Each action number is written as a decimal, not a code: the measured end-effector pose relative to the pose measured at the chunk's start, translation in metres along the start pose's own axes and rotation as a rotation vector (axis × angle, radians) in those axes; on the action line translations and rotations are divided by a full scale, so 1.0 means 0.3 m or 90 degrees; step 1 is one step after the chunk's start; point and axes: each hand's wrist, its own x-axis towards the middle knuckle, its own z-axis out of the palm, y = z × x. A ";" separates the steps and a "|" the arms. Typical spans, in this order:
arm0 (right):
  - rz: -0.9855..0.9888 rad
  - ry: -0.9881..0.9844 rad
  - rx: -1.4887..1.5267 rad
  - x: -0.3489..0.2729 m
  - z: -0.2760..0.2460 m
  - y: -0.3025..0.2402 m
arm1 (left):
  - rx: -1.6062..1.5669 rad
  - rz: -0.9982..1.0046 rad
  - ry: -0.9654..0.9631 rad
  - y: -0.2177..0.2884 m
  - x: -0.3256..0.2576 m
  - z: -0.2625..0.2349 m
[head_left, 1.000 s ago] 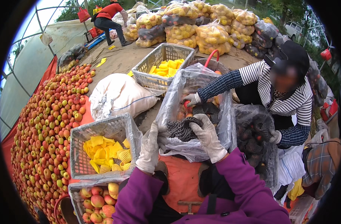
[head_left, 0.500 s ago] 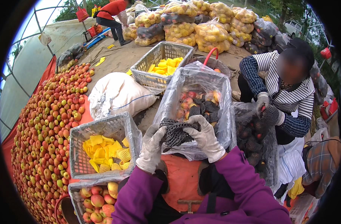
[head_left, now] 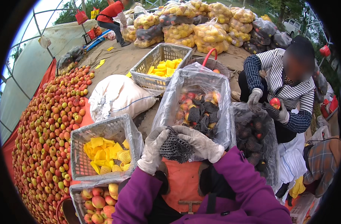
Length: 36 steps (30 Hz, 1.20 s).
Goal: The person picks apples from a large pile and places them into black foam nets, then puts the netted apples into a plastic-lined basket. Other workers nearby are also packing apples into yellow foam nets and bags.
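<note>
Both hands pulled back from bag to chest; left hand and right hand grasp black net sleeve, mid-wrapping. Next likely calls for dropping it in bag.

sunlit tarp floor (greenhouse frame)

A: Hands?
B: Left hand and right hand, gloved, both gripping a black foam net.
A: Around?
B: Clear bag just beyond, yellow-net basket left.
</note>
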 end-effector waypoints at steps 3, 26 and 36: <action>0.030 -0.030 0.061 -0.010 -0.027 0.001 | 0.051 0.008 0.002 -0.007 0.000 -0.012; -0.254 0.066 -0.381 -0.020 -0.122 0.075 | 0.057 -0.174 -0.301 -0.008 -0.032 -0.034; -0.084 -0.117 0.206 0.000 -0.131 0.139 | -0.198 -0.252 -0.348 0.025 -0.097 0.019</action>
